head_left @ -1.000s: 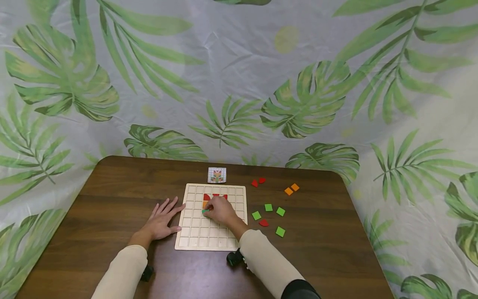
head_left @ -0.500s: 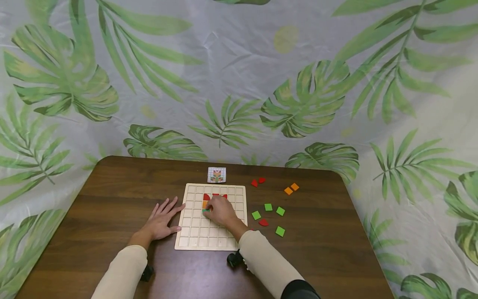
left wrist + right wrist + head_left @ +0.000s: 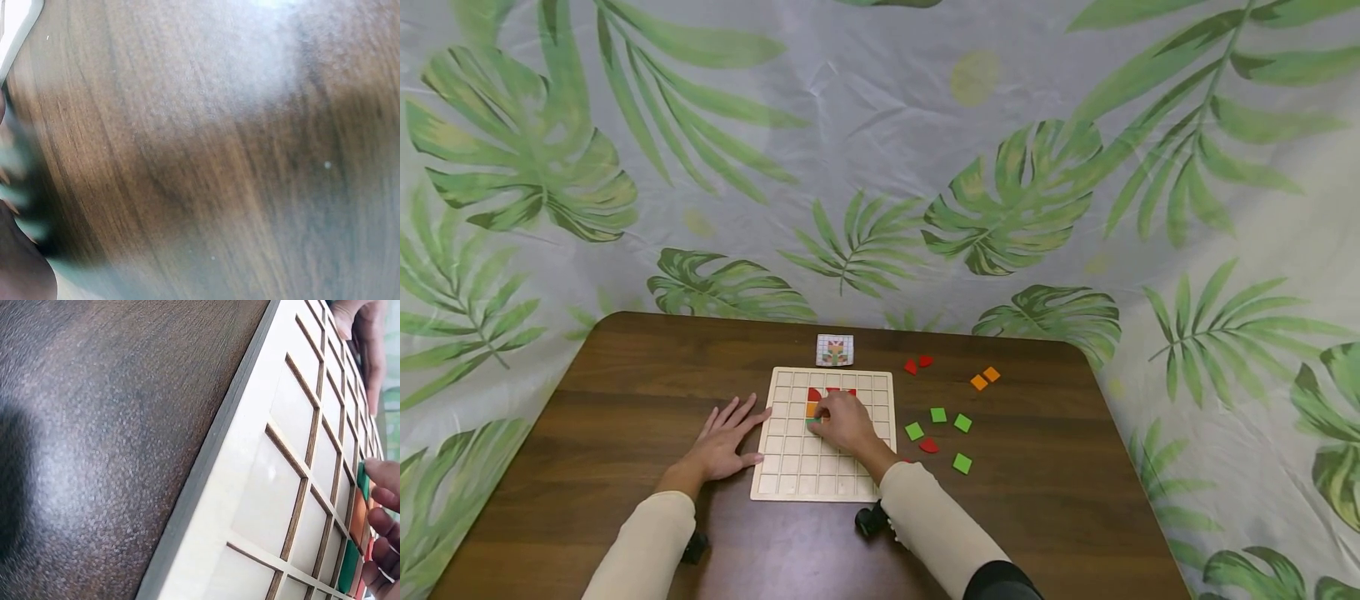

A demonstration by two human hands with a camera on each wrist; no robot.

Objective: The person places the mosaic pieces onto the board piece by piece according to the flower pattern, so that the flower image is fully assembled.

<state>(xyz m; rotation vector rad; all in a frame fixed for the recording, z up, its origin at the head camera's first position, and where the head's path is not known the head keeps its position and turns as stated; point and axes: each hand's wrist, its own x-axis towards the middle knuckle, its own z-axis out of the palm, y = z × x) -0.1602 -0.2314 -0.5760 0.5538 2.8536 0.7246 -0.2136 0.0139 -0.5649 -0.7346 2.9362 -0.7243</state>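
Note:
A pale wooden grid board lies on the table. My right hand is over its middle, thumb and fingers bent. They pinch a small green tile at a cell just below an orange tile; in the right wrist view the thumb presses this green tile. Above sits a red quarter-round piece, and more red pieces show past the knuckles. Another green piece lies in the grid beneath the fingers. Spread flat, my left hand rests on the table, touching the board's left edge.
Behind the board lies a small printed pattern card. Loose on the right are red pieces, orange squares, several green squares and a red piece. A leaf-patterned curtain hangs behind the table.
The green tile under my right fingertips has shifted slightly right and settled into line below the orange tile. My left hand and the board have stayed still.

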